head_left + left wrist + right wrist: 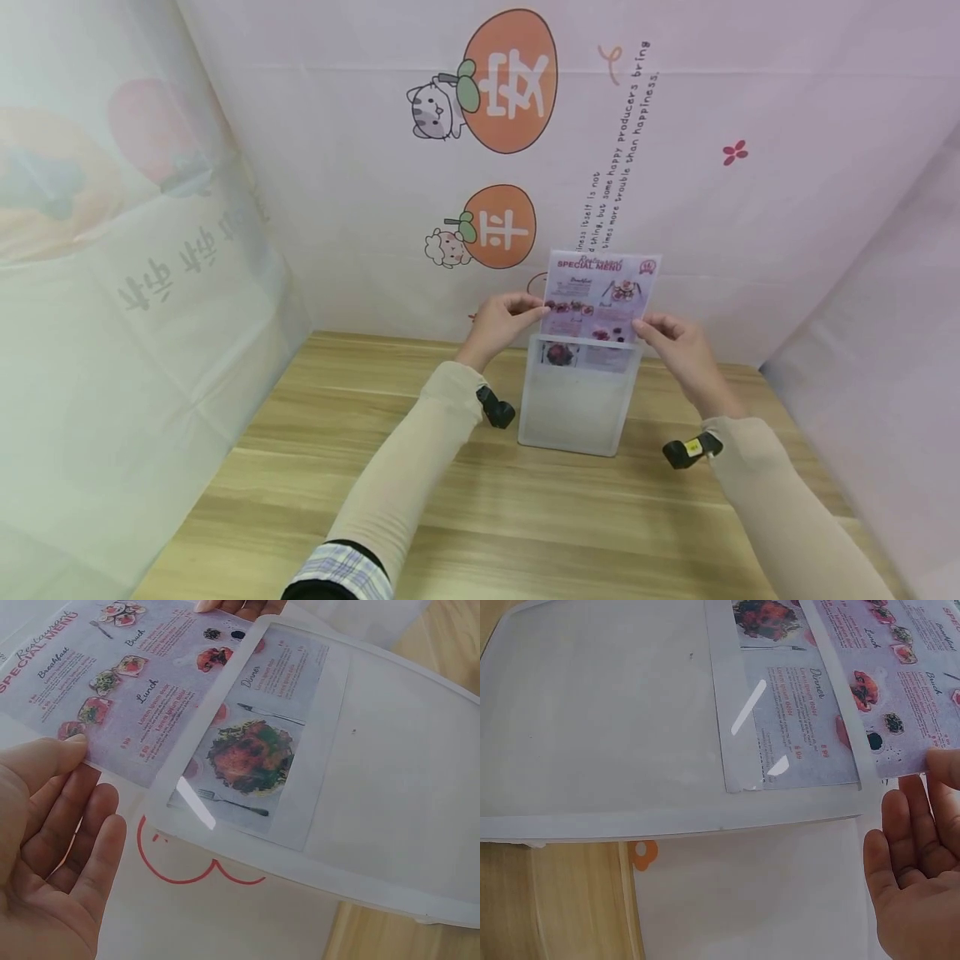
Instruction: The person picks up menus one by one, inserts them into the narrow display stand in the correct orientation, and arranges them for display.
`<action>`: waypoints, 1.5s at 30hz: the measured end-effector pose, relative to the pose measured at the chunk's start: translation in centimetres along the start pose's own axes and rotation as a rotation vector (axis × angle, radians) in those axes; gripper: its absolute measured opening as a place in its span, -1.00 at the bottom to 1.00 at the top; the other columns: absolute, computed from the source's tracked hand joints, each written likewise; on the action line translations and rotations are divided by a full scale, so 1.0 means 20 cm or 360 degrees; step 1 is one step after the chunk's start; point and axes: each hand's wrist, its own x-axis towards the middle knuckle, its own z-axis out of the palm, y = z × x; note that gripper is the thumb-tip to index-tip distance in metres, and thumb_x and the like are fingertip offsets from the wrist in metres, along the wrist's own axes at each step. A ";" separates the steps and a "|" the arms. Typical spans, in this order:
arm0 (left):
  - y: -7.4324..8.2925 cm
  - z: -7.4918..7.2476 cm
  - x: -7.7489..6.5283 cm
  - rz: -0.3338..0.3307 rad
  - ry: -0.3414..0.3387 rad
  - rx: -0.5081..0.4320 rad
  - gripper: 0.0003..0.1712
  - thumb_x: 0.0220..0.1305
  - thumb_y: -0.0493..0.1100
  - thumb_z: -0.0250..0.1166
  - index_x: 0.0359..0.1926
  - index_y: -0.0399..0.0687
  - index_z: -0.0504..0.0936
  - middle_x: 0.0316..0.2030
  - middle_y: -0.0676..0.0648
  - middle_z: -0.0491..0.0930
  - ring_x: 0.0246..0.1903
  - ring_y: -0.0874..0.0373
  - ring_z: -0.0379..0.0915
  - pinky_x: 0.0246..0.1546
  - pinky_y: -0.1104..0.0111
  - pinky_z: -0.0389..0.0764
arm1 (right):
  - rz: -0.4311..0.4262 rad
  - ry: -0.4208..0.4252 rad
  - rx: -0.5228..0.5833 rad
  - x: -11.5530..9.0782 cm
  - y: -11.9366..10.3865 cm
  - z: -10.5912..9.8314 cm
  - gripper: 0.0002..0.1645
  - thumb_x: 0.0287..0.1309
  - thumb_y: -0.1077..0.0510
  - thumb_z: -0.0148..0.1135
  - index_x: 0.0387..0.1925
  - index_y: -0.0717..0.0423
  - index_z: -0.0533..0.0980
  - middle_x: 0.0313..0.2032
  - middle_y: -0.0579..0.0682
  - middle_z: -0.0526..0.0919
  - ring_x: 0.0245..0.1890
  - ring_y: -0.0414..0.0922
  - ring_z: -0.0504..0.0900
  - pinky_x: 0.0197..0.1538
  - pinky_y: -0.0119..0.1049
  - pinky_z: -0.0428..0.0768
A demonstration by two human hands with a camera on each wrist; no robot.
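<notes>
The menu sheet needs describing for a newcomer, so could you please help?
In the head view, find the wooden table, then the white-framed holder seen against it. The menu sheet juts from its upper edge; unlike the plain holder, it bears food photos and a red "SPECIAL MENU" heading.

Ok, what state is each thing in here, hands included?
Restaurant menu sheet: partly inserted, its upper portion sticking out.
White-framed clear holder: standing, sheet inside only its upper end.
Left hand: pinching the sheet's left edge.
Right hand: pinching the sheet's right edge.
</notes>
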 end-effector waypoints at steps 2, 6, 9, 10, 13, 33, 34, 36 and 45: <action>-0.01 0.00 0.00 -0.0006 -0.0008 -0.0022 -0.83 0.30 0.05 0.40 -0.22 0.12 0.76 -0.30 0.15 0.70 -0.24 0.21 0.58 -0.18 0.30 0.59 | 0.0002 0.0002 -0.0005 0.00 0.01 0.00 -0.31 0.37 -0.26 0.17 0.12 0.28 0.50 0.01 -0.01 0.59 0.07 -0.09 0.46 0.21 -0.02 0.34; -0.02 0.01 -0.02 -0.0017 -0.0022 -0.0054 -0.85 0.32 0.02 0.39 -0.20 0.11 0.77 -0.28 0.13 0.69 -0.23 0.19 0.57 -0.17 0.29 0.57 | 0.0012 0.0006 -0.0005 -0.01 0.02 0.01 -0.30 0.36 -0.27 0.17 0.12 0.29 0.49 0.02 0.01 0.57 0.05 -0.14 0.45 0.19 -0.07 0.35; -0.03 0.01 -0.02 -0.0027 -0.0025 -0.0062 -0.83 0.31 0.04 0.39 -0.19 0.11 0.76 -0.26 0.14 0.69 -0.22 0.20 0.56 -0.17 0.30 0.57 | 0.0018 -0.0001 -0.0016 -0.01 0.03 0.01 -0.29 0.38 -0.26 0.14 0.14 0.31 0.48 0.03 0.04 0.55 0.06 -0.13 0.44 0.16 -0.12 0.36; -0.03 0.01 -0.03 -0.0030 -0.0024 -0.0064 -0.82 0.31 0.05 0.40 -0.18 0.11 0.76 -0.25 0.14 0.69 -0.22 0.20 0.56 -0.17 0.30 0.57 | 0.0023 -0.0005 -0.0019 -0.01 0.04 0.01 -0.29 0.39 -0.26 0.14 0.15 0.31 0.47 0.04 0.05 0.54 0.07 -0.12 0.43 0.16 -0.13 0.36; -0.04 0.01 -0.03 -0.0030 -0.0020 -0.0063 -0.80 0.29 0.08 0.40 -0.19 0.13 0.76 -0.26 0.14 0.69 -0.22 0.19 0.56 -0.17 0.30 0.57 | 0.0035 -0.0011 -0.0029 -0.01 0.05 0.01 -0.28 0.40 -0.25 0.12 0.18 0.31 0.46 0.06 0.06 0.52 0.07 -0.12 0.42 0.14 -0.18 0.36; -0.11 0.04 -0.05 -0.0022 -0.0040 -0.0026 -0.80 0.31 0.10 0.38 -0.20 0.14 0.74 -0.27 0.15 0.68 -0.22 0.21 0.57 -0.17 0.31 0.60 | 0.0003 0.0019 -0.0016 -0.03 0.11 0.05 -0.27 0.37 -0.25 0.16 0.14 0.35 0.48 -0.03 -0.04 0.56 0.00 -0.17 0.46 0.15 -0.17 0.40; -0.12 0.05 -0.05 -0.0021 -0.0040 -0.0029 -0.80 0.30 0.10 0.39 -0.19 0.13 0.74 -0.26 0.15 0.68 -0.22 0.21 0.58 -0.17 0.31 0.61 | 0.0004 0.0019 -0.0017 -0.03 0.12 0.05 -0.27 0.37 -0.25 0.16 0.14 0.35 0.48 -0.03 -0.03 0.56 0.00 -0.16 0.46 0.15 -0.17 0.40; -0.12 0.05 -0.05 -0.0018 -0.0042 -0.0037 -0.79 0.31 0.10 0.39 -0.19 0.13 0.74 -0.26 0.15 0.68 -0.22 0.21 0.58 -0.17 0.31 0.61 | 0.0012 0.0011 -0.0006 -0.03 0.12 0.05 -0.27 0.38 -0.25 0.16 0.14 0.36 0.47 -0.02 -0.01 0.55 0.01 -0.15 0.45 0.16 -0.17 0.38; -0.14 0.06 -0.06 -0.0035 -0.0060 -0.0065 -0.78 0.31 0.10 0.38 -0.16 0.12 0.74 -0.22 0.14 0.68 -0.18 0.20 0.57 -0.13 0.30 0.60 | 0.0065 -0.0007 0.0020 -0.04 0.14 0.05 -0.28 0.36 -0.27 0.16 0.12 0.33 0.49 0.01 -0.04 0.55 0.06 -0.14 0.43 0.19 -0.14 0.34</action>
